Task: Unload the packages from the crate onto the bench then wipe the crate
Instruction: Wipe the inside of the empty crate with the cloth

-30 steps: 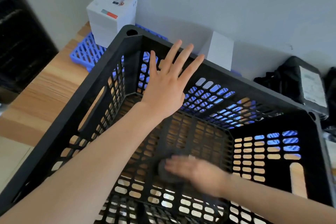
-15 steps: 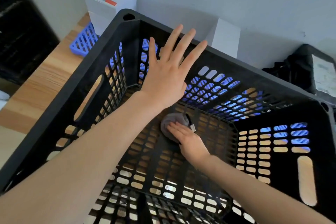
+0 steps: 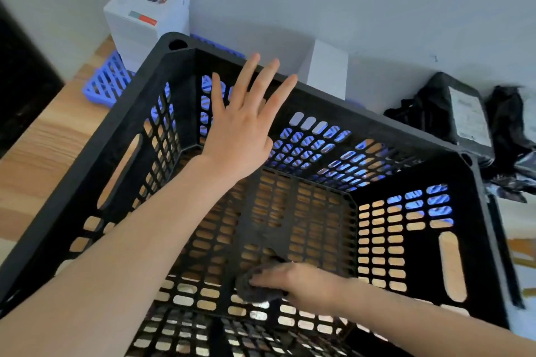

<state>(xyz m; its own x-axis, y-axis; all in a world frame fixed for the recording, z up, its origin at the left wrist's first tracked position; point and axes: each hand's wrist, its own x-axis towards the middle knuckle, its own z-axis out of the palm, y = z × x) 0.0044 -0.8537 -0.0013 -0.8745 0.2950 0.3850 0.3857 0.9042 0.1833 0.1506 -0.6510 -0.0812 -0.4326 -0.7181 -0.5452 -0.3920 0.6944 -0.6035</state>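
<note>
A large black slotted crate (image 3: 385, 130) fills the view, standing on a wooden bench (image 3: 43, 153). Nothing but my hands and the cloth is inside it. My left hand (image 3: 243, 127) has its fingers straight and spread, pressing flat against the inside of the crate's far wall near the left corner. My right hand (image 3: 301, 284) is down on the crate floor near the front, pressing a small dark grey cloth (image 3: 252, 290) against the slats; its fingers lie over the cloth.
A white box (image 3: 145, 14) stands on a blue plastic grid (image 3: 104, 84) behind the crate's left corner. Another white box (image 3: 327, 72) leans by the wall. Black bagged packages (image 3: 452, 113) with a label lie at the right.
My right hand slid the cloth from the far middle of the crate floor back toward the front. My left hand stayed on the far wall.
</note>
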